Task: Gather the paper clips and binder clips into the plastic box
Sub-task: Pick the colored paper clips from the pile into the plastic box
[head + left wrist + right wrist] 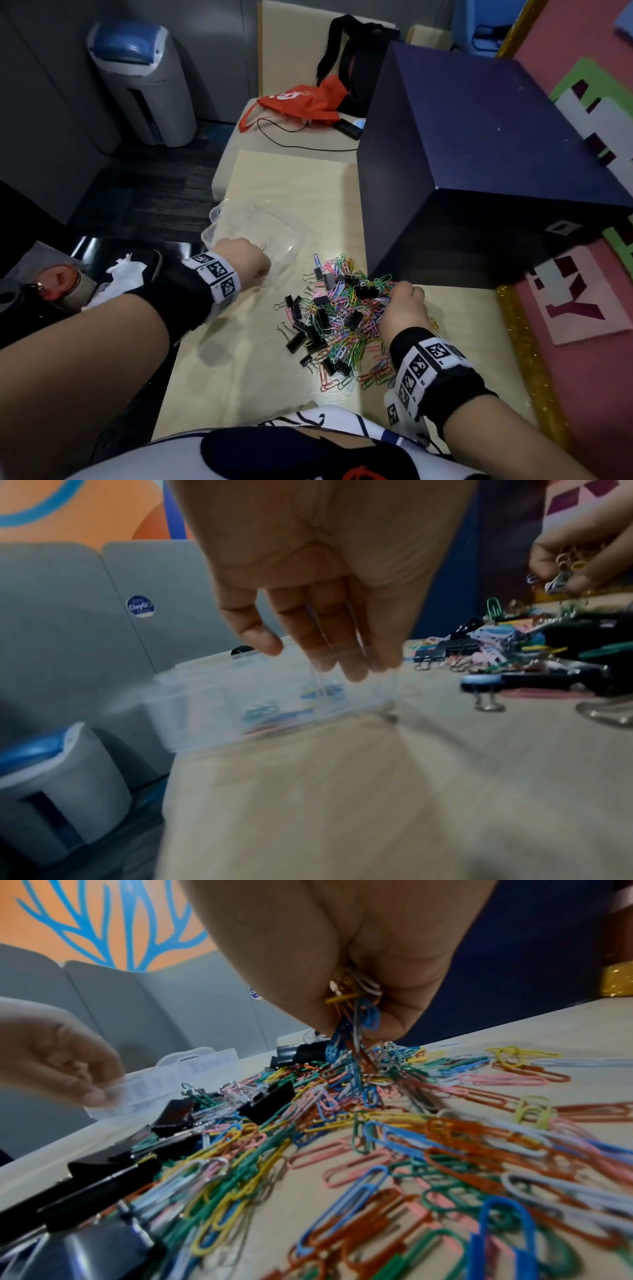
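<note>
A clear plastic box (246, 219) stands open near the table's left edge; in the left wrist view the box (212, 696) holds a few coloured paper clips. My left hand (263, 270) grips its near wall, fingers (352, 666) curled over the rim. To its right lies a pile of coloured paper clips (346, 329) mixed with black binder clips (322, 322). My right hand (397, 291) sits at the pile's right side, fist closed on a bunch of paper clips (356, 1010) that trails down into the pile (394, 1123). Black binder clips (267, 1099) lie on the pile's left.
A big dark blue box (479, 154) stands right behind the pile. The pale table (239, 370) drops off at its left edge beside the plastic box. A pink board with a gold edge (582, 342) lies to the right. An orange bag (308, 99) and a cable lie farther back.
</note>
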### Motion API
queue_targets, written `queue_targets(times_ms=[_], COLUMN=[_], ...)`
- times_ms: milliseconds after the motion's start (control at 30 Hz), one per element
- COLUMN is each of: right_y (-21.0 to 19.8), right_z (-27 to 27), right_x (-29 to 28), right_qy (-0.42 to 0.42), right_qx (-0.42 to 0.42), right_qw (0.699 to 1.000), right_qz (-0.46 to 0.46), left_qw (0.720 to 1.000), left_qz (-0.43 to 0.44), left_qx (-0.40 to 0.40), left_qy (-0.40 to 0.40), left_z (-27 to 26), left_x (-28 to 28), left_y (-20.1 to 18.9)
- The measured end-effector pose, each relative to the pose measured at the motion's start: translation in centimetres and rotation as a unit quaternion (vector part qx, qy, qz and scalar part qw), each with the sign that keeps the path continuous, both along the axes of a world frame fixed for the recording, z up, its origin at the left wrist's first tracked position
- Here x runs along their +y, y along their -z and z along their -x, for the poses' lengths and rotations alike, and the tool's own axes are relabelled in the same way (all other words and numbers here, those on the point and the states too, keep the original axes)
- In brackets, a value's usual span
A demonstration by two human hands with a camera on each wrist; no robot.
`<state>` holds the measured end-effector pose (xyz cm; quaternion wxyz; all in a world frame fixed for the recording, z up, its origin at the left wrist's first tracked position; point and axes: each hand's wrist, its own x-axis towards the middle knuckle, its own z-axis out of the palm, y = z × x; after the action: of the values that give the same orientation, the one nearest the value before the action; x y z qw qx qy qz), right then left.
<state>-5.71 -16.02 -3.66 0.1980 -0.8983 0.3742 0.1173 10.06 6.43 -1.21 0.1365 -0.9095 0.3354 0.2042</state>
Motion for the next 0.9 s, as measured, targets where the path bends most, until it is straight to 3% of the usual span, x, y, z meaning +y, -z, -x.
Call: queue_targets(times_ms=[133,200,367,433,533,733,900], right_y=[-0.1,-0.2,-0.3,-0.9,-2.1,-3.0,-3.5], right_z=[0.0,0.1,0.3,0.0,-1.5,-6.7,-10.2], right_x=[0.4,0.4,1.0,1.6,2.7,5.1,6.9], right_qy=[-0.018,-0.031,-0.086,-0.124,-0.149,-0.104,-0.052], right_qx=[-0.025,-0.039,-0.106,-0.127,-0.132,-0.108,-0.078], right_qw=[0.999,0.999,0.991,0.984,0.980,0.979,0.974], right_qz=[-0.008,-0.007,-0.007,-0.009,-0.030,-0.135,-0.208], left_qw=[0.985,0.982,0.995,0.993,0.992,0.977,0.972], left_qz=[0.139,0.158,-0.041,-0.051,0.008,0.143,0.187], left_qx=[0.057,0.050,-0.019,0.000,0.023,0.074,0.062], left_qy=[-0.082,-0.093,-0.091,-0.108,-0.124,-0.138,-0.125], left_z=[0.6,0.4,-1.0,-1.1,-0.1,2.9,3.7], left_x=[-1.4,-1.2,1.7,2.3,2.1,0.3,-0.1], left_y=[0.3,0.1,-1.1,-0.9,-0.2,1.6,1.9])
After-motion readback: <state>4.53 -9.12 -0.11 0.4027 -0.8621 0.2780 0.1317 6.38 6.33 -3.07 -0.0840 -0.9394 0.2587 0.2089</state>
